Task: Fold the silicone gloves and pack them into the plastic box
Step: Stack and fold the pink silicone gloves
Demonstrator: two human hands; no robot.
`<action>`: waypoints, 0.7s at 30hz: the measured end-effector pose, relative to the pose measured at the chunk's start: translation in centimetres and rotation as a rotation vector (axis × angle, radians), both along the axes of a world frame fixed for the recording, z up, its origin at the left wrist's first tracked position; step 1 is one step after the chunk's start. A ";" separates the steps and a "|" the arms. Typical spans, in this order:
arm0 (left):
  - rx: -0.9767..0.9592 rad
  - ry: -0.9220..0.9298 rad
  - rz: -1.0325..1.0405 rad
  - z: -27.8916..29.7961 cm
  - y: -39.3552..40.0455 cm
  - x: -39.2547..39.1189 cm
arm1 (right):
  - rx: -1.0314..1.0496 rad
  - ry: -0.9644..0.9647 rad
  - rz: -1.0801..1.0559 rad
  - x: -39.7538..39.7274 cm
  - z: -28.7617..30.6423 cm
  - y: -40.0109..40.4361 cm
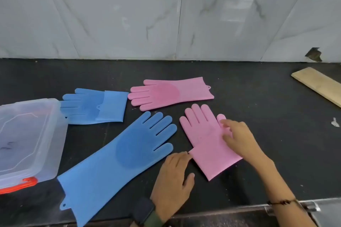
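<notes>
Several silicone gloves lie on the black counter. A folded pink glove sits at front right, cuff doubled under. My right hand rests flat on its thumb side, fingers spread. My left hand touches the fold's left corner with its fingertips. A long blue glove lies flat and unfolded to the left. A folded blue glove lies behind it, beside the clear plastic box. An unfolded pink glove lies further back. The box has a lid on and a red latch.
A wooden board lies at the back right of the counter. A marbled tile wall rises behind. A metal edge runs along the counter's front right. A watch is on my left wrist, a bracelet on my right.
</notes>
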State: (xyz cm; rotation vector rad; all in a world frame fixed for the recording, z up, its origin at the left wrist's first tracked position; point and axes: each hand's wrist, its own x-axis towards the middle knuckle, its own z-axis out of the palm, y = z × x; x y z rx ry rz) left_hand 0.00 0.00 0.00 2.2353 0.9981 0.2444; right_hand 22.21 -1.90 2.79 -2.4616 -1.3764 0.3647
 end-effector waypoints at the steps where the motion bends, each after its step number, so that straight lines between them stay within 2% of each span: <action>1: -0.001 -0.011 0.019 0.1 0.4 0.8 | -0.063 0.027 0.025 0.4 0.0 0.1; 4: 0.022 -0.064 0.074 0.3 1.2 2.4 | -0.175 0.059 0.085 0.5 0.4 0.0; 10: -0.022 -0.066 0.102 0.0 1.8 3.3 | -0.204 0.160 0.017 -0.2 0.1 -0.5; 13: -0.042 -0.052 0.104 0.2 1.8 3.4 | -0.148 0.180 -0.060 -0.6 0.0 -0.8; 17: -0.065 -0.071 0.106 0.4 1.9 3.3 | -0.110 0.155 -0.044 -1.2 0.3 -1.6; 21: -0.156 -0.143 0.083 0.6 1.8 2.8 | 0.021 0.260 -0.070 -1.1 0.3 -3.3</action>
